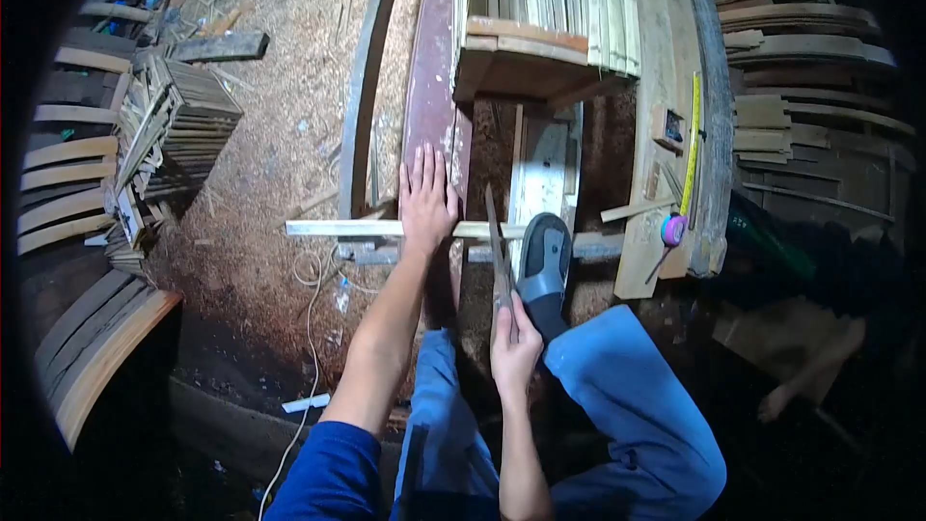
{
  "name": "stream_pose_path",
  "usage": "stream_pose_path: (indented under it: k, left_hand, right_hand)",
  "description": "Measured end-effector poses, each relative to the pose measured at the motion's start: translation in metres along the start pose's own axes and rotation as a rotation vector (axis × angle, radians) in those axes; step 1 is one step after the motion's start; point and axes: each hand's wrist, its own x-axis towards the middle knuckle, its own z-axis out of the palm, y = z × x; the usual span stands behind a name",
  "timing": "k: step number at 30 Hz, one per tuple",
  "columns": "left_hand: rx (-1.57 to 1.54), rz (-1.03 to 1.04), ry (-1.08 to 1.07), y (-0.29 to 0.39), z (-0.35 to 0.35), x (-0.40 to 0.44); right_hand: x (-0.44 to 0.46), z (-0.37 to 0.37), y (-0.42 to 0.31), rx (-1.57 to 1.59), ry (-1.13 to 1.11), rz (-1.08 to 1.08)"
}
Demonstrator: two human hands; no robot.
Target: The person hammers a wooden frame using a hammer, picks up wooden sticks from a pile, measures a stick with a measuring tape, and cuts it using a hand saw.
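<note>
While the left hand [425, 207] lies flat over the wooden strip [338, 228] on the maroon plank [431, 96], fingers barely apart, the right hand [515, 345] is clamped on the saw [499, 256] crossing the strip; shavings [275, 150] litter the floor [246, 256], with curved boards [68, 177] at both sides

One tape measure [673, 228], one shoe [547, 256], seemingly one saw [498, 249].

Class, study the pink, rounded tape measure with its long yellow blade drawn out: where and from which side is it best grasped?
Probably by the sides of its pink, rounded case, coming from above and the wearer's side: the thin yellow blade runs out from the far side, and the pale wooden plank lies underneath.
</note>
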Motion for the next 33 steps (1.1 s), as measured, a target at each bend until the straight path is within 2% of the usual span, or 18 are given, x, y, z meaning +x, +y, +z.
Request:
stream_pose_path:
  k: [2,4,6,8,9,12,13,14,18,23,24,26,28,30,32,33]
  left_hand:
    - [0.019,0.001,0.04,0.002,0.005,-0.001]
    - [-0.002,0.008,0.039,0.0,0.005,-0.001]
    - [-0.012,0.022,0.022,0.004,0.003,-0.015]
    - [0.024,0.002,0.032,0.0,0.002,0.001]
    - [0.03,0.008,0.035,0.002,0.003,-0.004]
    - [0.045,0.017,0.053,-0.001,0.006,0.0]
    - [-0.006,0.023,0.061,0.0,0.002,-0.001]
    - [-0.002,0.025,0.07,-0.002,-0.001,0.005]
    - [0.02,0.01,0.061,-0.002,0.006,0.001]
    - [0.051,0.011,0.024,0.0,0.002,0.003]
    - [0.054,0.01,0.041,0.001,0.002,0.002]
    - [-0.004,0.022,0.045,0.001,-0.001,0.002]
    - [-0.001,0.017,0.034,0.0,0.001,0.002]
    - [-0.016,0.009,0.034,-0.001,0.002,0.003]
    - [-0.035,0.009,0.021,-0.002,0.004,0.001]
    - [-0.022,0.015,0.026,-0.003,0.003,0.002]
  right_hand:
    - [0.018,0.002,-0.006,-0.095,0.01,0.005]
    - [0.043,0.018,-0.01,0.036,-0.035,-0.033]
    - [0.046,0.011,-0.016,-0.045,-0.128,-0.012]
    - [0.018,0.008,0.013,0.023,0.006,-0.091]
    - [0.009,0.003,0.009,-0.069,-0.004,-0.059]
    - [0.057,0.027,-0.005,-0.145,0.0,-0.107]
    - [0.073,0.042,0.005,-0.151,-0.017,-0.016]
    - [0.071,0.045,0.006,-0.222,-0.011,-0.118]
    - [0.071,0.039,0.023,-0.004,-0.017,-0.064]
    - [0.084,0.031,0.003,-0.021,-0.048,0.071]
    - [0.087,0.021,-0.01,-0.011,-0.121,0.07]
    - [0.082,0.02,0.003,0.015,-0.138,0.039]
    - [0.064,0.036,0.032,-0.194,0.013,-0.178]
    - [0.06,0.047,0.032,0.023,0.036,-0.121]
    - [0.071,0.037,0.024,0.174,-0.05,0.067]
    - [0.082,0.029,0.014,0.119,-0.131,0.074]
